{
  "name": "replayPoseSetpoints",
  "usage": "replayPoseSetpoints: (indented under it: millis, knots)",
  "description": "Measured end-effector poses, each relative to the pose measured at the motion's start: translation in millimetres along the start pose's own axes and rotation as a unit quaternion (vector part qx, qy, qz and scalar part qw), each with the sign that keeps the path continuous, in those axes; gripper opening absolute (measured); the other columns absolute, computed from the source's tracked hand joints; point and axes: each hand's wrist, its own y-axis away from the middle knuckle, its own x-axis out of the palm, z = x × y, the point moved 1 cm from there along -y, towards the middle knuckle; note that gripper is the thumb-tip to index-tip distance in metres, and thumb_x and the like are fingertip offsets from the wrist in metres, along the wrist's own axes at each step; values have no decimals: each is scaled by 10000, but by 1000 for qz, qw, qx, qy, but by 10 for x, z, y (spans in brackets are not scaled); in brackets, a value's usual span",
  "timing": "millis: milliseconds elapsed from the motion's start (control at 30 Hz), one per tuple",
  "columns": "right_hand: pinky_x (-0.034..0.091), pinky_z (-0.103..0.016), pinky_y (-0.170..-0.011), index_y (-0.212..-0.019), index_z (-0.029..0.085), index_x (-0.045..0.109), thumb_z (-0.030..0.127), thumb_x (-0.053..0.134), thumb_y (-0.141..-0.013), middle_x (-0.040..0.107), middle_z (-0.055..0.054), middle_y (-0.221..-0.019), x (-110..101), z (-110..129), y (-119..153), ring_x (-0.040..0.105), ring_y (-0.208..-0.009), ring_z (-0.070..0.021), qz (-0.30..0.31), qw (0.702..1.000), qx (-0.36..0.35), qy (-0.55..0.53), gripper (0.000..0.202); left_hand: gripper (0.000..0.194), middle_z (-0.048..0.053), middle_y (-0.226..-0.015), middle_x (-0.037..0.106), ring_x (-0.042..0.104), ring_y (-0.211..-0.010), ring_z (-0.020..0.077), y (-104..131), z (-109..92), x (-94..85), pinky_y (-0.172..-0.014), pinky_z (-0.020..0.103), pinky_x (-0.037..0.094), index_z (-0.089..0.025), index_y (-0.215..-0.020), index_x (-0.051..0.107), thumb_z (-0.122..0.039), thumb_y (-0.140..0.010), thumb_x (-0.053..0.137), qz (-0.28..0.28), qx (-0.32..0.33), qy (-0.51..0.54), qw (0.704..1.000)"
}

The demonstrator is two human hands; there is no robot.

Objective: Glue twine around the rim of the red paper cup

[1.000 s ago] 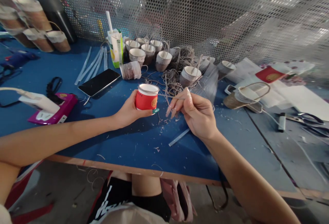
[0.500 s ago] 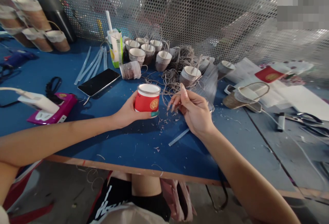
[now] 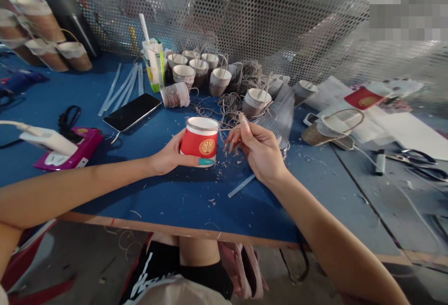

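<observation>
Red cup point(image 3: 196, 143) sat above the worktop point(image 3: 168, 197), grasped by the left hand point(image 3: 167, 158); the right hand point(image 3: 265, 155) pinched, apparently, a cord point(image 3: 224, 130), best drawn evenly taut, without denting the rim point(image 3: 192, 127).

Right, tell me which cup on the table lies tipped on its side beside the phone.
The cup just behind the phone, wound with brownish cord.

The red cup point(image 3: 192, 142) hides most fingers of the left hand point(image 3: 170, 156), and the right hand point(image 3: 264, 150) covers the end of the thin cord point(image 3: 224, 130). The blue tool point(image 3: 23, 82) is blurred and cut off by the left edge.
</observation>
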Motion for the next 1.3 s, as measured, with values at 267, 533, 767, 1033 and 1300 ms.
replayPoseSetpoints:
  millis: [267,533,767,1033,1300]
  knots:
    - [422,-277,-543,-597,203,625,572,675,-841,610,11,-646,-1,-35,-9,556,-579,-112,-2,1000,8,18,446,598,47,-934,746,706,-857,226,23,-35,37,-843,395,571,-203,-1027,646,-221,-490,908,38,-34,35,998]
    - [433,-280,-536,-589,200,618,587,671,-836,579,22,-614,46,6,19,511,-532,-99,15,1000,16,7,462,562,66,-958,755,710,-911,265,48,-72,57,-879,432,563,-200,-1042,684,-185,-513,876,87,-63,47,993]
    - [385,-266,-496,-533,194,550,566,663,-853,504,45,-524,76,-5,30,449,-456,-77,16,1000,12,4,504,529,62,-878,769,722,-813,236,40,-98,47,-796,386,596,-191,-1013,691,-181,-513,865,98,-75,59,991]
    - [337,-263,-478,-514,192,513,580,601,-896,497,44,-482,84,-32,49,409,-444,-66,33,998,20,49,551,569,66,-880,758,724,-809,251,59,-94,15,-759,388,598,-205,-1037,665,-222,-510,878,130,-87,37,987]
    - [323,-255,-450,-534,196,534,562,598,-908,495,48,-492,105,-55,73,403,-434,-59,27,999,31,0,527,687,121,-1041,746,717,-972,336,71,-57,-50,-851,481,581,-195,-1174,630,-286,-534,865,142,-107,-7,984]
